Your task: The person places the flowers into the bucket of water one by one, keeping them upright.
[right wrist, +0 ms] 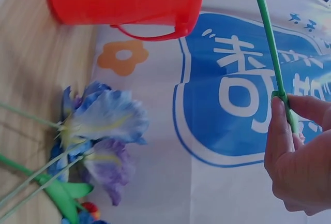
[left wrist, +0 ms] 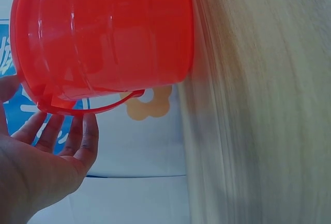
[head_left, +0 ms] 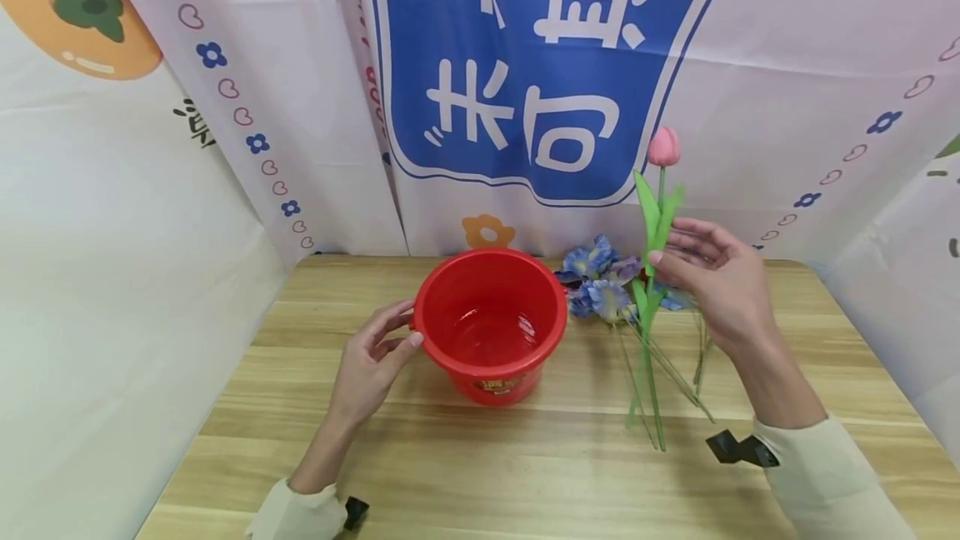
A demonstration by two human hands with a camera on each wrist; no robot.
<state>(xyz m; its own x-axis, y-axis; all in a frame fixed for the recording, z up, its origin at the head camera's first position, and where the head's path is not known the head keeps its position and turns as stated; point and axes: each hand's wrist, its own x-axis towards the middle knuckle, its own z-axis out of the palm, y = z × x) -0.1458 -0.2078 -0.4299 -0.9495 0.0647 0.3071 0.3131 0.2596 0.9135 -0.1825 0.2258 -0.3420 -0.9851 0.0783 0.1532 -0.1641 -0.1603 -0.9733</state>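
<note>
A red plastic bucket (head_left: pixel 491 286) stands upright on the table, its inside bare. My left hand (head_left: pixel 372 369) holds the bucket's left rim, thumb on the near side and fingers by the thin red handle (left wrist: pixel 103 109). Up on the right, my right hand (head_left: pixel 723 286) pinches a pink artificial tulip (head_left: pixel 664 147) by its green stem (right wrist: pixel 268 32), bloom upward. Behind and below that stem lie artificial blue and purple flowers (head_left: pixel 607 298). Among them, in the right wrist view, show green leaves (right wrist: pixel 62 198) and a small red-yellow bit.
The wood-grain table (head_left: pixel 555 473) ends at a hanging cloth (head_left: pixel 787 40) printed with a blue panel and white characters. Pale cloth also hangs at the left and right sides. Thin flower stems (head_left: pixel 675 373) spread toward the front, right of the bucket.
</note>
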